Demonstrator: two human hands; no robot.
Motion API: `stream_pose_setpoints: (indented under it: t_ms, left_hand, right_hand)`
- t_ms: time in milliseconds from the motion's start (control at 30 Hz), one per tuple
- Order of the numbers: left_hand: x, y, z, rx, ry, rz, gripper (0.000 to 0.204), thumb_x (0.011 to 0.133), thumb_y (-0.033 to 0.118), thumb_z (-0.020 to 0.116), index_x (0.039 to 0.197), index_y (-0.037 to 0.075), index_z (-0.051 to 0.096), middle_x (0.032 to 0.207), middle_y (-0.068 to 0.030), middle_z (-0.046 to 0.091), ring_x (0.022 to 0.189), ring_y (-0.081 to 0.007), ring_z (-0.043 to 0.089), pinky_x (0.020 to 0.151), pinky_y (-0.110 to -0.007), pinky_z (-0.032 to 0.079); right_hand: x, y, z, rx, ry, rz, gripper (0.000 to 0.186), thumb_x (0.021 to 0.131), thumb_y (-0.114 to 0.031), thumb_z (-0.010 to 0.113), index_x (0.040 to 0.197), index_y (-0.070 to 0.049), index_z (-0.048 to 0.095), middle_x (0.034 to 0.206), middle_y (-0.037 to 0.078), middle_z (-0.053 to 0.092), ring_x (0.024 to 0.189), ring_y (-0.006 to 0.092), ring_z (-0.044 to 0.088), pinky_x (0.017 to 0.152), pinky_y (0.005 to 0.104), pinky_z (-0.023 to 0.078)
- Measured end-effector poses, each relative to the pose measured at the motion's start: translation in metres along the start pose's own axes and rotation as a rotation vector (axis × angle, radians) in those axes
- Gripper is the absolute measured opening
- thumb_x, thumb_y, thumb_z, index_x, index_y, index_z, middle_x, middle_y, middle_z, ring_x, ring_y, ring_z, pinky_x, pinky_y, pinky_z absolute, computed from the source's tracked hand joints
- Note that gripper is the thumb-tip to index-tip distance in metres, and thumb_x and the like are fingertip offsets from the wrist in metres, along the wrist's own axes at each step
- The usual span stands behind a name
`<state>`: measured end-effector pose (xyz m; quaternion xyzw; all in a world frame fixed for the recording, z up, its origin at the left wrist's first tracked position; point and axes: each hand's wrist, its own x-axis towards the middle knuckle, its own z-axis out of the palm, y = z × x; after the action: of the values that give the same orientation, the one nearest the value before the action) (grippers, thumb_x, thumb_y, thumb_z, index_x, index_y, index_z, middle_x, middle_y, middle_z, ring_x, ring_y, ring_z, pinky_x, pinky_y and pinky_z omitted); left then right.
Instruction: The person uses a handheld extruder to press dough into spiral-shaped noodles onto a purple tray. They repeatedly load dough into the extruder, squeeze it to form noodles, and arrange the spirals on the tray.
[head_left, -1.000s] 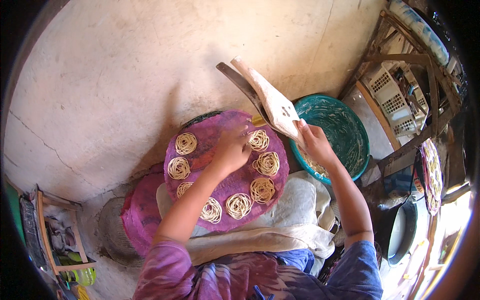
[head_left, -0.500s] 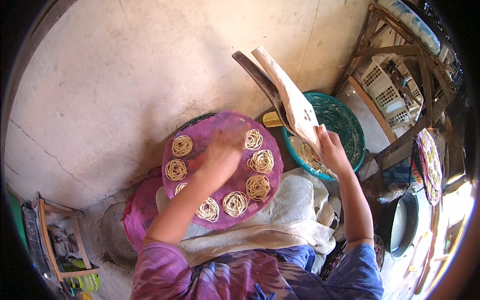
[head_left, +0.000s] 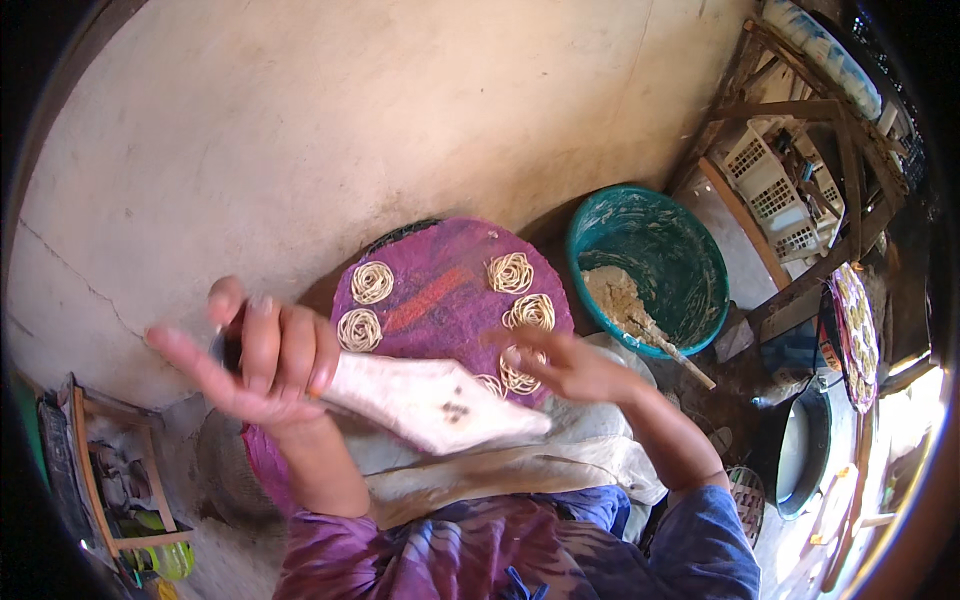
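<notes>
Wooden frame (head_left: 80,450), one: at far left, low against the wall.

Left hand (head_left: 275,365), one: raised in front of the wall, slightly blurred; several fingers curled around the narrow handle of a press, another digit stretched out leftward.

Press (head_left: 430,398), one: pale wood, flat, widening from the handle, with a cluster of small dark marks; held tilted, wide end to the right, over the near part of a round mat.

Round mat (head_left: 435,270), one: purple, with a reddish streak.

Noodle coils (head_left: 372,283), pale: two at the mat's left, three at its right, another partly hidden behind the press.

Right hand (head_left: 575,368), one: blurred, fingers extended leftward and uncurled, above the mat's right edge; contact with the coil below cannot be told.

Basin (head_left: 690,255), one: green, holding dough (head_left: 615,295) and a stick (head_left: 692,366) leaning over the rim.

Dark pan (head_left: 822,465), one: at far right.
</notes>
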<state>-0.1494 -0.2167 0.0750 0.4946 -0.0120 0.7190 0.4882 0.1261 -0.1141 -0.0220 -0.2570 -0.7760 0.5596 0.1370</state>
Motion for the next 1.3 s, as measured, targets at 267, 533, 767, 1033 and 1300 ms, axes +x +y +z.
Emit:
stream_pose_setpoints:
  t_ms: [267,533,767,1033,1300]
  left_hand:
    - [-0.079,0.010,0.029,-0.095,0.026,-0.212,0.069,0.094,0.062,0.050,0.078,-0.005,0.057,0.052,-0.0117,0.054,0.042,-0.0233,0.051,0.040,-0.038,0.043]
    - [-0.096,0.009,0.022,-0.191,-0.012,-0.280,0.067,0.096,0.060,0.049,0.078,-0.005,0.057,0.052,-0.0111,0.053,0.040,-0.0235,0.049,0.041,-0.037,0.041]
    - [-0.086,0.009,0.026,-0.180,-0.029,-0.252,0.069,0.098,0.061,0.042,0.076,-0.002,0.058,0.051,-0.0088,0.052,0.039,-0.0225,0.048,0.041,-0.038,0.042]
    - [-0.031,0.048,-0.006,-0.148,0.145,-0.021,0.066,0.100,0.066,0.026,0.080,0.010,0.056,0.056,-0.0028,0.052,0.046,-0.0164,0.050,0.055,-0.040,0.051]
    - [-0.057,-0.002,-0.069,0.926,0.321,-0.058,0.081,0.095,0.062,0.047,0.149,0.003,0.033,0.141,-0.0179,0.051,0.121,-0.0230,0.055,0.105,-0.040,0.041]
  right_hand:
    - [0.048,0.064,-0.004,-1.049,0.336,-0.152,0.043,0.074,0.001,0.055,0.107,-0.017,0.075,0.131,0.011,0.053,0.118,0.0319,0.049,0.101,0.0471,0.037]
    - [0.051,0.070,-0.005,-0.951,0.454,-0.122,0.033,0.074,-0.003,0.058,0.098,-0.018,0.076,0.126,0.007,0.055,0.118,0.0304,0.050,0.098,0.0475,0.038]
    - [0.044,0.063,-0.007,-1.204,0.424,-0.112,0.035,0.075,-0.004,0.059,0.105,-0.015,0.074,0.127,0.010,0.055,0.118,0.0304,0.050,0.098,0.0490,0.037]
    - [0.007,-0.022,0.011,-0.242,0.103,-0.127,0.044,0.098,-0.032,0.054,0.134,-0.006,0.056,0.132,0.016,0.055,0.119,0.0318,0.054,0.094,0.0432,0.046]
    - [-0.025,-0.042,0.032,0.151,0.214,0.119,0.054,0.102,-0.038,0.053,0.138,0.002,0.048,0.090,0.007,0.065,0.071,0.0085,0.057,0.061,0.0241,0.046]
